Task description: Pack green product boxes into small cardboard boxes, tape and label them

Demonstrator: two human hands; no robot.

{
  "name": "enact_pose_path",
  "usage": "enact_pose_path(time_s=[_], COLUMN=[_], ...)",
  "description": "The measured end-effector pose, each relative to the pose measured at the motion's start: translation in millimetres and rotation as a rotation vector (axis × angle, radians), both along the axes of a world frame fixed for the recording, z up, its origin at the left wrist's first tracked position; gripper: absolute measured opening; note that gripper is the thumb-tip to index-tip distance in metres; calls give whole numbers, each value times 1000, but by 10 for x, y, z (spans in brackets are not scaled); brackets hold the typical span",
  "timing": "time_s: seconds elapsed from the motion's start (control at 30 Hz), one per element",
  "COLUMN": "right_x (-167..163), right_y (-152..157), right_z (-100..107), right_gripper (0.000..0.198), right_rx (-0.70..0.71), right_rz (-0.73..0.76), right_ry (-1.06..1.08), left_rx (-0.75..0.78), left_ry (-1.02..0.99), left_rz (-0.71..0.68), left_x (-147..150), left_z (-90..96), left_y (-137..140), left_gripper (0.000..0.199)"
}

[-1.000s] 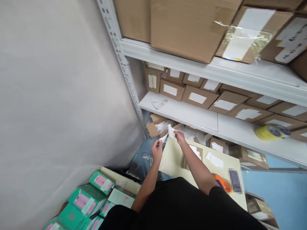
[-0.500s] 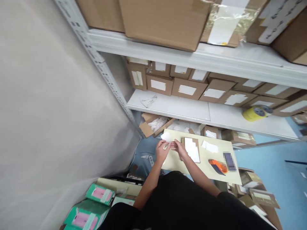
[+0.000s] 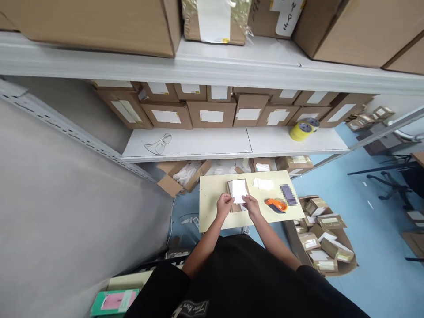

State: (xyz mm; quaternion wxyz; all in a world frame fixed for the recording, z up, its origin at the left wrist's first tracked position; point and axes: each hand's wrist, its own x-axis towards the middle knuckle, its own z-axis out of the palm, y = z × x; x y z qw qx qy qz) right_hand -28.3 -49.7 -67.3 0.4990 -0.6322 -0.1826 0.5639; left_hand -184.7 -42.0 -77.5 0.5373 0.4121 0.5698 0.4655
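Note:
A white paper sheet point(image 3: 239, 190), perhaps a label, is pinched at its near corners by my left hand point(image 3: 224, 206) and my right hand point(image 3: 251, 206). Beneath it is a small flat brown cardboard box point(image 3: 236, 208) on the cream tabletop point(image 3: 212, 190); the sheet covers much of the box's top. Whether the sheet touches the box all over, I cannot tell. More white paper pieces point(image 3: 264, 183) lie to the right of the box. An orange tape dispenser point(image 3: 277, 205) sits beyond my right hand, beside a blurred dark item point(image 3: 289, 194).
Behind the table, a white shelf point(image 3: 198, 143) carries labelled boxes point(image 3: 212, 116), eyeglasses point(image 3: 159, 145) and yellow tape rolls point(image 3: 300, 131). An open carton point(image 3: 183, 174) stands at the back left. At right, a large carton point(image 3: 346, 265) holds several small boxes. A grey wall point(image 3: 82, 198) borders the left.
My view has swung right. Both hands have moved from the table's left side to over the flat box. The white paper is now between them, above the box.

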Motion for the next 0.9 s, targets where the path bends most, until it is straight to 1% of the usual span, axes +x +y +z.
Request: enact_pose_path(time_s=[0.1, 0.17, 0.23, 0.33, 0.37, 0.47, 0.5, 0.63, 0.73, 0.8, 0.9], right_x=[56, 92, 147, 250, 283, 355, 371, 413, 443, 465, 492], right_y=[-70, -97, -110, -114, -112, -101, -97, -92, -93, -84, -55], right_z=[-160, -281, -398, -535, -569, -643, -663, -748, -797, -811, -803], right_gripper=[40, 37, 32, 21, 22, 44, 47, 42, 40, 38, 35], right_rx=[-12, 31, 87, 78, 65, 44, 47, 62, 34, -4, -76], right_rz=[51, 75, 129, 284, 321, 347, 346, 364, 414, 472, 614], right_ry=[-20, -141, -306, -487, -522, -584, -589, -568, -562, -583, -669], left_rx=[-36, -64, -98, -135, -145, -169, -173, -204, -230, -240, -256], left_ry=[1, 54, 117, 210, 238, 302, 318, 393, 443, 472, 529], left_rz=[40, 73, 107, 157, 169, 179, 180, 207, 219, 226, 229], left_x=[132, 186, 227, 293, 318, 397, 421, 496, 542, 569, 603], left_z=[-145, -230, -317, -453, -496, -604, -632, -701, -719, -720, -714], left_y=[-69, -140, -214, -300, -319, -349, -354, -364, -370, -375, -378], left_gripper=[30, 27, 25, 22, 22, 20, 20, 17, 18, 17, 15])
